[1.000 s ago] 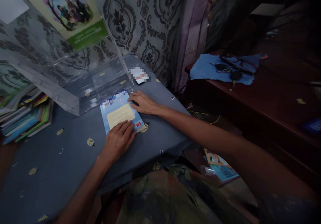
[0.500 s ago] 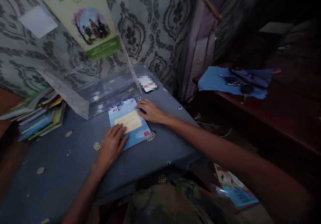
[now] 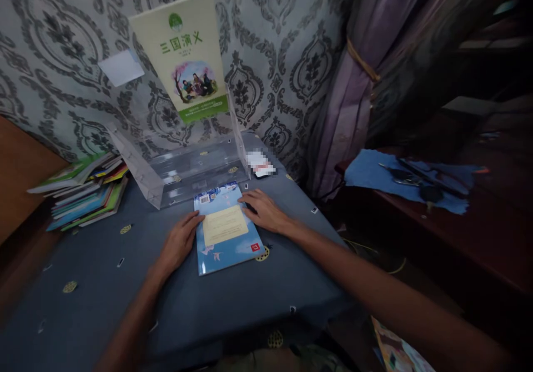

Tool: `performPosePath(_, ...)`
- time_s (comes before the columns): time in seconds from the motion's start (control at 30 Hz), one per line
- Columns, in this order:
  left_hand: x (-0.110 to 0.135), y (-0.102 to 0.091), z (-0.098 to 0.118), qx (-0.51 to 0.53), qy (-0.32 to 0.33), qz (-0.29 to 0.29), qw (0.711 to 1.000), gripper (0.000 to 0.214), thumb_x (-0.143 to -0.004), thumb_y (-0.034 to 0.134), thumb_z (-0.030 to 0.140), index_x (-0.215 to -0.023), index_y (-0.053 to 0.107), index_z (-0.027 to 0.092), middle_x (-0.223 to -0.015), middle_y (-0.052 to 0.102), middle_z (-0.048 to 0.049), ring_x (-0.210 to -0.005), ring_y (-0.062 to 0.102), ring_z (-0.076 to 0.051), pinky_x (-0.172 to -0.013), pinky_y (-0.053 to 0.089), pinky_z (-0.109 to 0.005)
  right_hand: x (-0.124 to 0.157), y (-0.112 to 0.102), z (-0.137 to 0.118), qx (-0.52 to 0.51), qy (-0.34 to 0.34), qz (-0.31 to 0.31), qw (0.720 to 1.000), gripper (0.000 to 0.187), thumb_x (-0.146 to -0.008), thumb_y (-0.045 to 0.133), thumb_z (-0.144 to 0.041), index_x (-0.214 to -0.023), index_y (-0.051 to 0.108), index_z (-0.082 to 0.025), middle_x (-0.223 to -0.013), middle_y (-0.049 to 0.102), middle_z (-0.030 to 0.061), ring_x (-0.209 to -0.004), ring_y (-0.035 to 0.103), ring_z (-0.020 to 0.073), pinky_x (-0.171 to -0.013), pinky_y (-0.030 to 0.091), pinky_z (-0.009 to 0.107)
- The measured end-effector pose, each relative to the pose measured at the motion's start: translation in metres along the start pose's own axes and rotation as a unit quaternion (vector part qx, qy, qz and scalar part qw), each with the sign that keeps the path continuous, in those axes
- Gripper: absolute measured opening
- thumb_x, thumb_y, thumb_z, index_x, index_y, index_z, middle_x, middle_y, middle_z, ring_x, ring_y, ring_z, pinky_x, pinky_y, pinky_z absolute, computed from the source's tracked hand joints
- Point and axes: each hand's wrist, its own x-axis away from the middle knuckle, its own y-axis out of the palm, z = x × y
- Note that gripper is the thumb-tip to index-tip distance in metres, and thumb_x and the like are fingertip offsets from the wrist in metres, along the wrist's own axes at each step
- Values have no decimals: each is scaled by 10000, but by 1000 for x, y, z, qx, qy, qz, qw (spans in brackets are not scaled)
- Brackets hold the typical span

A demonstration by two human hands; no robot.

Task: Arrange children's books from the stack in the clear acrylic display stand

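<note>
A blue book (image 3: 227, 256) with a cream text panel lies flat on the cloth-covered table, back cover up. At its upper left edge is my left hand (image 3: 180, 242), with the fingers close together and the thumb on the cover's edge. Across from it, my right hand (image 3: 265, 211) has curled fingers at the upper right edge. Both hands grip the book from its sides. Just beyond stands a clear plastic book stand (image 3: 139, 175). An upright cream-and-green book (image 3: 200, 39) is at the back of the stand.
A pile of books (image 3: 89, 194) sits at the left. A phone-like object (image 3: 261, 164), partly blurred out, lies right of the stand. On the dark red table (image 3: 495, 233) a blue cloth (image 3: 362, 175) carries keys and other small items. Another colourful book (image 3: 395, 350) shows low at the right.
My left hand has slid off the cover's lower middle to the book's upper left edge. The right hand stays at the right edge. The view has tilted up and shifted left.
</note>
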Motion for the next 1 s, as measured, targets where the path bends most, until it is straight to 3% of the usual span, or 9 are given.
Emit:
performPosePath(0.13,-4,-18,-14,-110,90,-77,987,491,-979,383,169,-1422,540,311,-1481,555,-66,-1385,505,-258,-1086,488,-461,1,0,-1,8,7,7,1000,266,-925,546,-176,-1154,674,-136,-1173,681,153,-1122,592,275,-994,470,456)
performPosePath(0.3,-17,-37,-10,-212,238,-161,934,769,-860,565,39,-1536,361,345,-1525,501,-99,-1435,437,-291,-1155,392,-479,2,1,1,14,2,11,1000,267,-923,548,-178,-1162,667,-170,-1185,680,133,-1135,594,265,-1014,463,469)
performPosePath(0.53,-35,-32,0,-208,344,-183,897,843,-892,450,-27,-1577,215,405,-1554,468,-42,-1468,372,-283,-1181,376,-515,2,2,-2,54,10,-1,998,271,-940,538,-196,-1176,667,-159,-1197,667,146,-1129,581,277,-1006,463,471)
performPosePath(0.67,-33,-30,-9,-174,341,-160,910,890,-897,464,-25,-1592,132,421,-1577,435,-26,-1486,333,-260,-1211,350,-472,2,0,-5,60,12,-12,998,269,-945,540,-193,-1180,668,-167,-1188,669,136,-1131,578,269,-1013,460,464)
performPosePath(0.8,-25,-25,-23,-175,304,-125,928,815,-946,429,23,-1611,81,340,-1603,383,-70,-1500,300,-264,-1199,364,-450,1,-1,-4,57,22,-13,998,261,-942,551,-201,-1169,676,-167,-1190,666,136,-1118,573,276,-988,475,457)
performPosePath(1.0,-21,1,-41,-91,185,-28,978,566,-1017,403,203,-1572,302,249,-1566,438,-120,-1484,349,-264,-1174,416,-458,1,2,0,26,21,1,999,272,-923,556,-194,-1161,686,-166,-1180,676,148,-1123,584,290,-997,473,490)
